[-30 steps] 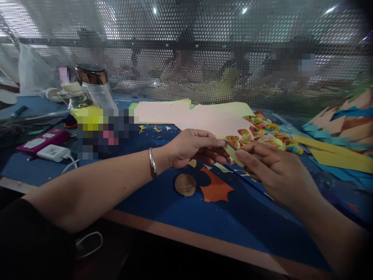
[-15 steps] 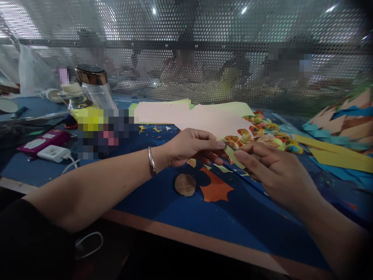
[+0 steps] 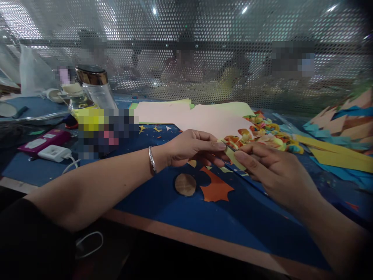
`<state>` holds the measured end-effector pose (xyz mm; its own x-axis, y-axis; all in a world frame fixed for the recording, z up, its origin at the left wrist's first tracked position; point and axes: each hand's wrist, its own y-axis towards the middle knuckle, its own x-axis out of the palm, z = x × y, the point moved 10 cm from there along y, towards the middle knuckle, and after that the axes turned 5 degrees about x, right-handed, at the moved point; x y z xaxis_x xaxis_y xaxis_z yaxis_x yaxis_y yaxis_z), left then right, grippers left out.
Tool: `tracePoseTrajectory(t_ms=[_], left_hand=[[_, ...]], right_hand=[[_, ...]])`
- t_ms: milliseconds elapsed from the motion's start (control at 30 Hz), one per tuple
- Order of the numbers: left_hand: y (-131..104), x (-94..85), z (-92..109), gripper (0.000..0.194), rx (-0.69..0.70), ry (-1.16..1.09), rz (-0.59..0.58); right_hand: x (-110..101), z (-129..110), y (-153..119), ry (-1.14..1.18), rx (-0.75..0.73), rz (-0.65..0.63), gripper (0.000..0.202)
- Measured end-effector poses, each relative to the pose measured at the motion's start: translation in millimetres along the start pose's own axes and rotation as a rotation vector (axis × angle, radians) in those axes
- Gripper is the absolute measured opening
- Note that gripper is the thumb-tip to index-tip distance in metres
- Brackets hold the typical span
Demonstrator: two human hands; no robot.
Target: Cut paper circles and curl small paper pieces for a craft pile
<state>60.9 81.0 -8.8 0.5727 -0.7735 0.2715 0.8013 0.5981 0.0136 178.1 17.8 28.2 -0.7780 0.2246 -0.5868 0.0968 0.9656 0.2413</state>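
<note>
My left hand [image 3: 198, 149], with a silver bangle on its wrist, pinches one end of a small pale yellow strip of paper [image 3: 237, 161]. Thumb and fingers of my right hand [image 3: 266, 165] are closed on the strip's other end. Both hands hold it just above the blue table. Below them lie a brown round disc [image 3: 185, 184] and an orange paper offcut [image 3: 217, 186] with pointed edges. Just beyond my hands is a heap of coloured curled paper pieces [image 3: 269, 134].
Large pale paper sheets [image 3: 215, 116] lie at the back before a perforated metal screen [image 3: 204, 77]. A glass bottle [image 3: 100, 93], a magenta box [image 3: 43, 140] and a white charger [image 3: 55, 153] are on the left. Yellow paper [image 3: 340, 157] and pointed paper stacks [image 3: 349, 116] lie right.
Both hands stay in nearly the same place with the strip between them. The strip's angle between the fingers has shifted slightly.
</note>
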Motion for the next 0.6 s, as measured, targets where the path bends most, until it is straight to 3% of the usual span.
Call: tracePoseTrajectory(t_ms=[200, 600], left_hand=[[-0.3, 0.6, 0.6, 0.024, -0.002, 0.001, 0.001], [-1.1, 0.2, -0.1, 0.028, -0.039, 0.000, 0.040]], right_hand=[[-0.2, 2.1, -3.2, -0.018, 0.042, 0.008, 0.039], [3.0, 3.4, 1.1, -0.025, -0.015, -0.036, 0.045]])
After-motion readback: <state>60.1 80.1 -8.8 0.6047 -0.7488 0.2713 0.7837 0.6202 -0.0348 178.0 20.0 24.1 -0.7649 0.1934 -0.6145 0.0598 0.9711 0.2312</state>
